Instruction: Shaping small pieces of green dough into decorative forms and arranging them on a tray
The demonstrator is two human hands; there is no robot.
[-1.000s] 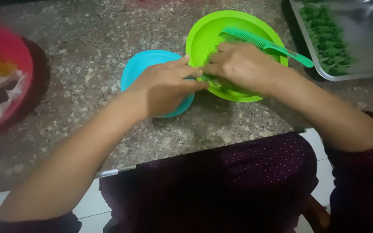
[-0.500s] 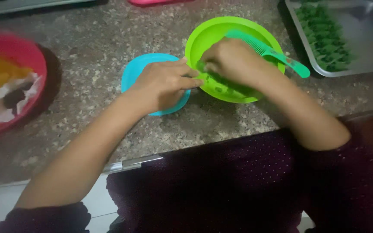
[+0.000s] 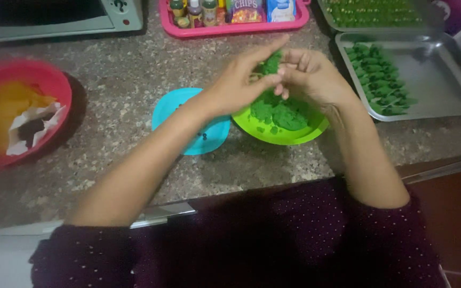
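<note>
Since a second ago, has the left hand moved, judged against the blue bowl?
Yes. The left hand has risen off the blue bowl, now above the green bowl.

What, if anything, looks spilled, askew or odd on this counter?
Nothing stands out. The green dough sits inside the green bowl, with a piece held between the left hand and right hand above it. The shaped green pieces lie in rows on the metal tray. The red bowl holds yellow dough and crumpled paper, all contained.
</note>
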